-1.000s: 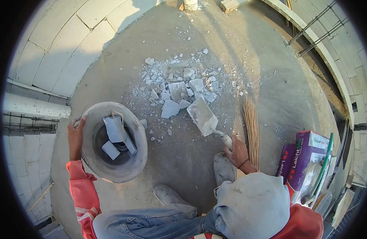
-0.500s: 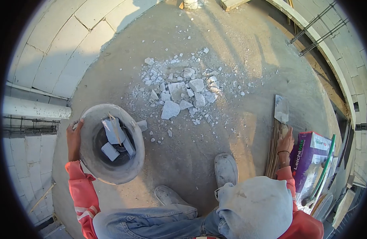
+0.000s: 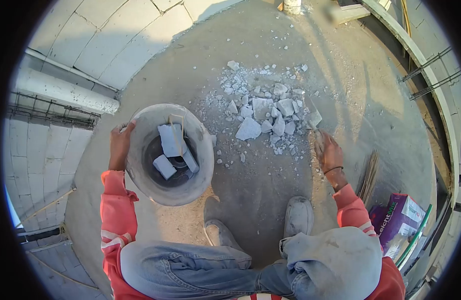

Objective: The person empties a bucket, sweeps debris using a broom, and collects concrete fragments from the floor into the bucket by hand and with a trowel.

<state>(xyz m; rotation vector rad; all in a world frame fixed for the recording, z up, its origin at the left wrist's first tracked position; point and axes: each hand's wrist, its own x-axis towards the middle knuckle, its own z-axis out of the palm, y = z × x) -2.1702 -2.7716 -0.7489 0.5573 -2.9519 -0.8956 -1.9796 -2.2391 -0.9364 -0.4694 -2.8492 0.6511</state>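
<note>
My left hand (image 3: 121, 145) grips the left rim of a round grey mortar bucket (image 3: 202, 172). Inside the bucket lie a few pale block pieces (image 3: 165, 166) and a thin bent strip (image 3: 178, 134). My right hand (image 3: 330, 152) is closed around a trowel, its metal blade (image 3: 315, 118) at the right edge of a rubble heap. The handle is mostly hidden by my fingers. White broken chunks (image 3: 249, 128) and smaller crumbs make up the heap on the concrete floor, to the right of the bucket.
A bundle of thin sticks (image 3: 369, 175) and a purple-and-white LeichtMix bag (image 3: 393, 220) lie at the right, with a green-handled tool (image 3: 415, 238) along the bag. Block walls (image 3: 100, 37) rise at the left, with a white pipe (image 3: 65, 90). My shoes (image 3: 298, 215) stand near the bucket.
My right hand has moved with the trowel from beside the sticks up and left to the rubble. My left hand still holds the bucket, which appears farther right and higher as the view shifted.
</note>
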